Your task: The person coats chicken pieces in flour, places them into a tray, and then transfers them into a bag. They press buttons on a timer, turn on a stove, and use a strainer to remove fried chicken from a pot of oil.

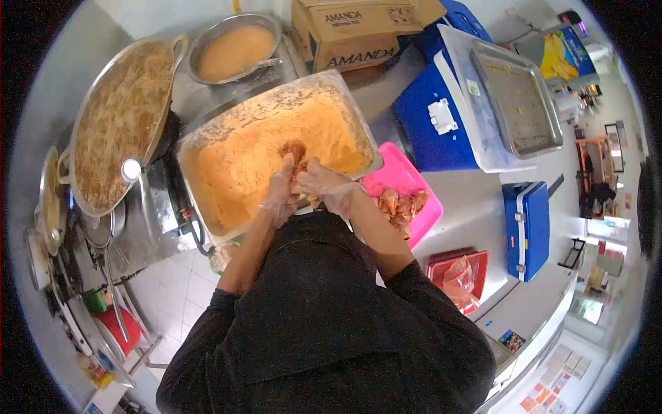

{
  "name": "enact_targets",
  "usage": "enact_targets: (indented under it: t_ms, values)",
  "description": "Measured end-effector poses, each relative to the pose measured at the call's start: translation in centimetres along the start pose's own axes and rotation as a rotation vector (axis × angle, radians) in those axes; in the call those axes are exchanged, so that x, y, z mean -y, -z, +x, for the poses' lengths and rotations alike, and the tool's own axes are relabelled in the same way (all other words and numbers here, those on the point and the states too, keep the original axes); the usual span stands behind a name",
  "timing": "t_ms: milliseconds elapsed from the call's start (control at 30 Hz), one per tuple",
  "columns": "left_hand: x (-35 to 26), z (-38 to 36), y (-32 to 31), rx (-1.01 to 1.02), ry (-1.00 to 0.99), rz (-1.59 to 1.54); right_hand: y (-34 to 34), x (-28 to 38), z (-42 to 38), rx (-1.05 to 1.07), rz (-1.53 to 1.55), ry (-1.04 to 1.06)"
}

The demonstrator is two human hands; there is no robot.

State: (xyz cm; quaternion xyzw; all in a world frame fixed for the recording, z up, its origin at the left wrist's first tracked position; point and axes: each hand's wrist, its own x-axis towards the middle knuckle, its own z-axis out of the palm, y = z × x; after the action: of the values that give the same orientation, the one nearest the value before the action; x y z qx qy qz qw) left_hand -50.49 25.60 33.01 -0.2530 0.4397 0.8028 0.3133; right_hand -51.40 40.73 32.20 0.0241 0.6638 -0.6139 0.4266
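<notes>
A metal tray [207,131] holds a deep layer of orange breading flour [241,165]. Over its near side, my left hand [279,190] and my right hand [325,185], both in clear plastic gloves, are closed together on a reddish raw chicken piece [295,150]. Fingers partly cover the piece, and its far end is at the flour. Just right of my right hand, a bright pink tray [431,207] carries several raw, reddish chicken pieces [400,207].
A metal bowl of orange liquid [238,52] stands behind the flour tray. On the left is a wide pan of browned, foamy liquid [121,124]. A cardboard box [358,34], a blue cooler [438,117] and a red tray with a plastic bag [483,265] lie around the right side.
</notes>
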Motion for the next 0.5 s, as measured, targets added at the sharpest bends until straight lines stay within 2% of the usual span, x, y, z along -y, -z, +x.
enact_targets:
  t_ms: [33, 133, 233, 367, 467, 500]
  values:
    - [-0.7, -0.8, -0.7, -0.018, 0.004, -0.021, -1.0, 4.0, -2.4, -0.081, 0.118, -0.123]
    - [-0.9, -1.6, -0.9, 0.003, -0.061, -0.056, -0.9, 2.1, -0.4, -0.053, 0.148, 0.019]
    - [0.0, -0.2, 0.4, 0.068, -0.09, -0.089, -1.2, 4.0, -1.7, -0.093, 0.118, -0.134]
    - [-0.3, -0.6, 1.5, 0.087, -0.042, -0.104, -0.8, 1.9, 0.5, 0.009, 0.068, 0.038]
    - [-0.2, -0.1, 2.4, 0.031, -0.077, -0.016, -1.3, 3.4, -0.3, -0.014, 0.119, -0.027]
    - [-0.4, 0.5, 2.6, -0.061, -0.128, 0.197, -1.5, 3.8, -0.7, -0.048, 0.138, -0.06]
